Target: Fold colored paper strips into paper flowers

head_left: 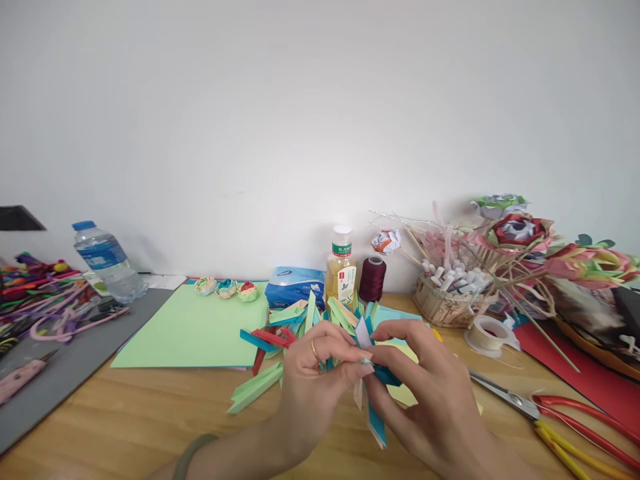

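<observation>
Folded paper (pixel 376 423): align creases gently.
Left hand (pixel 316 380): fingers pinched shut on paper; press lightly.
Right hand (pixel 435 393): fingers part-curled, holding paper too.

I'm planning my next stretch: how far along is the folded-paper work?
Done, it seems: three small paper rosettes on the green sheet. In hand: a blue-and-white folded piece, pinched by the left hand and right hand, apparently unfinished. Probably left: the loose folded strips around it; how many it needs, I can't tell.
</observation>
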Tool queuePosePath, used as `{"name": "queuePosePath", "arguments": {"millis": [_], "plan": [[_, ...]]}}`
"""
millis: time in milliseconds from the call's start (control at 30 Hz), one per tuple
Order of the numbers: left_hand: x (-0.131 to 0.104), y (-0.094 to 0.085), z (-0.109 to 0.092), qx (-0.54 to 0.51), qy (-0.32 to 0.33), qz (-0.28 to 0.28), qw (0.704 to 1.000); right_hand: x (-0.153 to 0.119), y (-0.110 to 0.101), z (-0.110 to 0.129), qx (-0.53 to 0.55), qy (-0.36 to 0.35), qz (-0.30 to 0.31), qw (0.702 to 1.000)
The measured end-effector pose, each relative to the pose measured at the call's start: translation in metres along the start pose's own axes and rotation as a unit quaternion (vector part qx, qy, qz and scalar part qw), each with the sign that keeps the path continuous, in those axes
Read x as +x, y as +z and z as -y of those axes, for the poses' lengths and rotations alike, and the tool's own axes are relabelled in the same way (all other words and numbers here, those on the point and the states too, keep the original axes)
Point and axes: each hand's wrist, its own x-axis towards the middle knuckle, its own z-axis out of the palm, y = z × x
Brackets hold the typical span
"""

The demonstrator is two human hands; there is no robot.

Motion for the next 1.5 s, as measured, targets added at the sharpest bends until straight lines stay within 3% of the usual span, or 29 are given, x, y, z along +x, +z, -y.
{"name": "queuePosePath", "arguments": {"millis": [400, 533, 667, 833, 1000, 1167, 1500], "plan": [[0.002, 0.000, 0.000, 0.001, -0.070, -0.041, 0.997, -0.004, 0.003, -0.004, 0.002, -0.016, 0.004, 1.000], [0.002, 0.000, 0.002, -0.026, -0.092, -0.036, 0.995, -0.003, 0.000, -0.006, 0.047, -0.005, 0.013, 0.999], [0.007, -0.002, 0.005, -0.055, -0.099, -0.034, 0.993, 0.001, -0.002, -0.008, 0.133, 0.047, 0.037, 0.989], [0.013, -0.005, 0.008, -0.068, -0.051, -0.021, 0.996, 0.006, -0.006, -0.013, 0.229, 0.167, 0.064, 0.957], [0.012, -0.005, 0.012, -0.061, -0.014, -0.006, 0.998, 0.009, -0.006, -0.019, 0.349, 0.336, 0.117, 0.867], [0.010, -0.006, 0.009, -0.066, -0.049, -0.017, 0.997, 0.012, -0.004, -0.020, 0.438, 0.360, 0.129, 0.814], [0.013, -0.006, 0.009, -0.067, -0.030, -0.020, 0.997, 0.013, -0.005, -0.018, 0.449, 0.364, 0.125, 0.806]]}}
